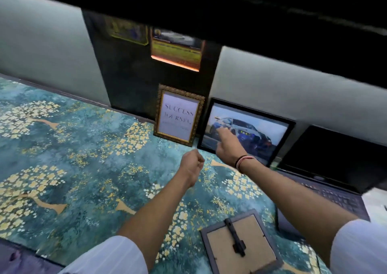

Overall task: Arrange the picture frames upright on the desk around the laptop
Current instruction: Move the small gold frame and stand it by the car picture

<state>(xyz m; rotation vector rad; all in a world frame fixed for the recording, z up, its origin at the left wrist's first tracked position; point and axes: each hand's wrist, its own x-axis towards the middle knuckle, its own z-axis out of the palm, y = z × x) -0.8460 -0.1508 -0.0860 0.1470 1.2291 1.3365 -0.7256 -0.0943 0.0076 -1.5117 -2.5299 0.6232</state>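
The floral-covered desk (73,148) is seen with the laptop (335,169) open at right. The black car frame (261,127) and gold frame (179,115) are propped upright against the wall, left of the laptop. A grey frame (240,244) is laid face-down near the front edge. The right hand (227,146) is stretched to the car picture, one finger extended, nothing held; the left hand (191,162) is closed, empty.

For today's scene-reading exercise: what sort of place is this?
Probably a home desk or study corner: an open laptop, framed pictures such as the car picture frame standing against the wall, and a floral table cover.

Teal floral desk cover (83,148), pale wall (41,54), dark wall panel (125,85)
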